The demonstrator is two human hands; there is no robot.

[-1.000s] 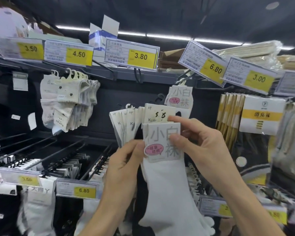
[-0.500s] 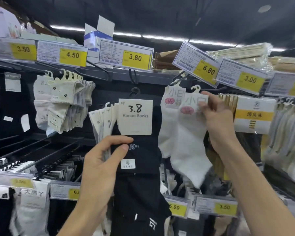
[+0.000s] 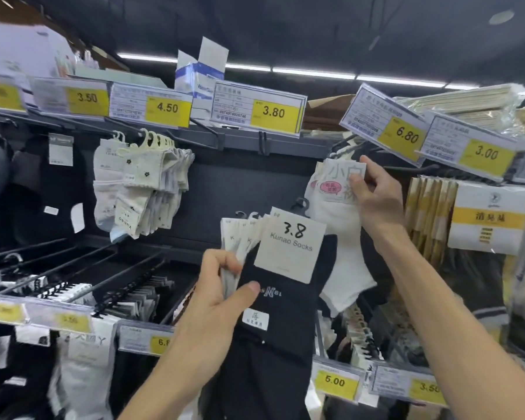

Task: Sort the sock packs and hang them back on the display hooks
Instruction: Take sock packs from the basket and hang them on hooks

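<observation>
White sock pack (image 3: 337, 213) held up just right of the 3.80 price tag (image 3: 273, 112).
One white pack is pinched at its card by the right hand (image 3: 376, 195); one fanned bundle (image 3: 237, 234), black sock pack (image 3: 285, 313) foremost, is gripped below the tag by the left hand (image 3: 215, 295).

Both forearms (image 3: 437, 313) are showing bare from the near edge of view up to the wrists; the left grip (image 3: 217, 294) and the right grip (image 3: 376, 197) are showing bare too, with short trimmed nails

Yellow price tags (image 3: 273, 112); blue-white box (image 3: 199, 75) atop shelf (image 3: 240, 141).
</observation>
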